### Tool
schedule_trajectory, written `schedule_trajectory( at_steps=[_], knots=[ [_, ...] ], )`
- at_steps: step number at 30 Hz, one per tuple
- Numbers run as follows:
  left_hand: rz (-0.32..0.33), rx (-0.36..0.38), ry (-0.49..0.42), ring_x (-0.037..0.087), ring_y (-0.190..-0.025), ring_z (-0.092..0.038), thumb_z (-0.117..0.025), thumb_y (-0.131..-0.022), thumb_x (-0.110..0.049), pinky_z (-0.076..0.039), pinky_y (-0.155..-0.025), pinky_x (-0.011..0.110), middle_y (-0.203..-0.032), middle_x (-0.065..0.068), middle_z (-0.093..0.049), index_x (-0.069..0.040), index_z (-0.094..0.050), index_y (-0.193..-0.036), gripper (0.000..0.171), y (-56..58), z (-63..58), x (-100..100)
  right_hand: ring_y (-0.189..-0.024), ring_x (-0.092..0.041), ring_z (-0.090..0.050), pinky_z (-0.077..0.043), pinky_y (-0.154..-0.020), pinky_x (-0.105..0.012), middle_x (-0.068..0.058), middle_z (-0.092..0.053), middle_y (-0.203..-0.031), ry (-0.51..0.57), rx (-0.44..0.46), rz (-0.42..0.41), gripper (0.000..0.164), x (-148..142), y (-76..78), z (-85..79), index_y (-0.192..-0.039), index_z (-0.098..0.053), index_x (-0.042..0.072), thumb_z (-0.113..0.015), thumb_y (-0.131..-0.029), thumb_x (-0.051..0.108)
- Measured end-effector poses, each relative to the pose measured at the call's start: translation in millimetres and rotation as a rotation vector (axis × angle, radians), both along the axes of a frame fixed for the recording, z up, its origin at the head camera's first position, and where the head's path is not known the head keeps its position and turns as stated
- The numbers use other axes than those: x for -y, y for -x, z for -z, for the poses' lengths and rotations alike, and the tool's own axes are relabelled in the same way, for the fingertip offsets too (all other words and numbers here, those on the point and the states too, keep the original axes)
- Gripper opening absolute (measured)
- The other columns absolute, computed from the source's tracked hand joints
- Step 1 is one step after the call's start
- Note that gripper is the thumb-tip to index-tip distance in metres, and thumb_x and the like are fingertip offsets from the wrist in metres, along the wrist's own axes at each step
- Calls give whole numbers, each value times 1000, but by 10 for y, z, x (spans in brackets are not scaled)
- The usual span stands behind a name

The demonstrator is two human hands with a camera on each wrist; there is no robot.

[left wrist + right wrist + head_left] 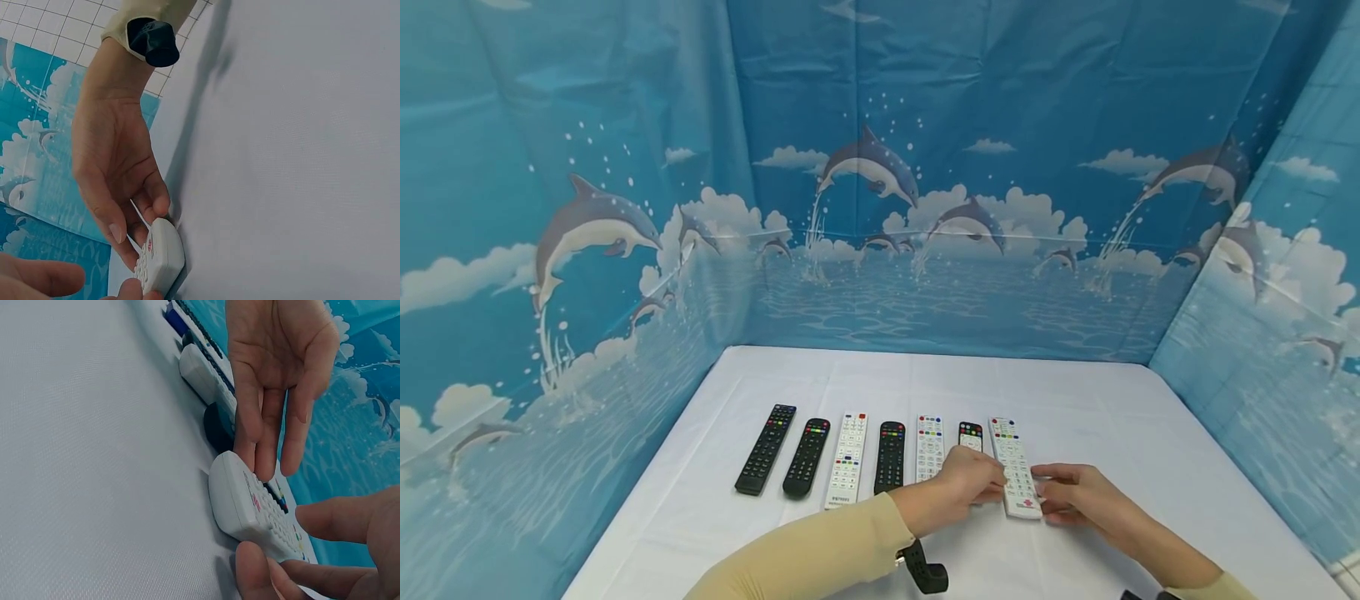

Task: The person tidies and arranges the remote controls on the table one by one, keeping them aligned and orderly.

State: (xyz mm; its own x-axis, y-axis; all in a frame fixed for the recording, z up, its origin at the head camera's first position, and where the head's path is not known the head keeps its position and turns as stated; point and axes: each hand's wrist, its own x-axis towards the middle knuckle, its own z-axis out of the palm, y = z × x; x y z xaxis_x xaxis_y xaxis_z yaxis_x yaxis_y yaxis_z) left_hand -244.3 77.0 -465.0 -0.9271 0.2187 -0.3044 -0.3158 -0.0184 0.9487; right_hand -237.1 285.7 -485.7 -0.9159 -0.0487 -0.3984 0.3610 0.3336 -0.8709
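A white remote control (1018,473) lies on the table at the right end of a row of remotes, between my two hands. My left hand (964,482) is at its left side, fingers fairly straight with the tips by the edge. On the opposite side, my right hand (1081,497) has its fingertips at the lower right edge. In the right wrist view, the right thumb stands apart from the remote's (240,497) button face. The left wrist view shows the right hand (122,159) with loosely bent fingers beside the remote's end (164,255). My left hand partly covers a small remote (971,433).
To the left lie a white remote (929,437), a black one (891,454), another white one (847,458) and two more black ones, (807,457) all roughly side by side. A white cloth covers the table (700,533). Blue dolphin-printed curtains (865,300) border it.
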Motion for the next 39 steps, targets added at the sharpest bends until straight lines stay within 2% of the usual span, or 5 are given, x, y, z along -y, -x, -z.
schedule_trajectory(
  at_steps=[8, 18, 28, 34, 39],
  knots=[
    [-10, -4, 10, 26, -80, -70, -64, -82, 8, -60, -80, 40, -91, 13, -70, 7, -72, -97, 17, -47, 8, -35, -88, -23, -67, -60, -77, -38, -13, -68, -106, 13, -4, -26, 59, -13, -40, 27, -142, -47, -10, -69, -94, 16],
    [7, 28, 8, 28, -86, -70, -65, -85, 6, -59, -83, 40, -93, 13, -69, 6, -71, -100, 16, -23, -53, -23, -89, -24, -67, -60, -77, -38, -13, -67, -109, -24, -33, 19, 58, 17, -30, 26, -141, -50, -8, -72, -92, 16],
    [56, 12, -26, 30, -92, -68, -63, -88, 3, -57, -87, 43, -103, 13, -68, 4, -71, -109, 23, -41, -98, 70, -90, -24, -67, -60, -78, -39, -13, -68, -111, -75, -64, 1, 57, 30, -11, -40, -142, -49, -5, -69, -93, 16],
    [79, -44, 13, 27, -89, -69, -64, -90, -1, -59, -83, 39, -106, 10, -68, -2, -72, -113, 24, -1, -169, 178, -92, -23, -65, -60, -79, -39, -12, -65, -109, -175, -157, -38, 51, 69, -25, -142, -141, -53, -3, -67, -96, 18],
    [78, -183, 41, 25, -91, -69, -63, -91, -3, -59, -81, 36, -105, 5, -68, -5, -72, -114, 25, 95, -262, 384, -96, -23, -64, -60, -78, -39, -15, -65, -116, -274, -278, -98, 47, 105, -40, -286, -137, -57, -2, -67, -98, 22]
  ],
)
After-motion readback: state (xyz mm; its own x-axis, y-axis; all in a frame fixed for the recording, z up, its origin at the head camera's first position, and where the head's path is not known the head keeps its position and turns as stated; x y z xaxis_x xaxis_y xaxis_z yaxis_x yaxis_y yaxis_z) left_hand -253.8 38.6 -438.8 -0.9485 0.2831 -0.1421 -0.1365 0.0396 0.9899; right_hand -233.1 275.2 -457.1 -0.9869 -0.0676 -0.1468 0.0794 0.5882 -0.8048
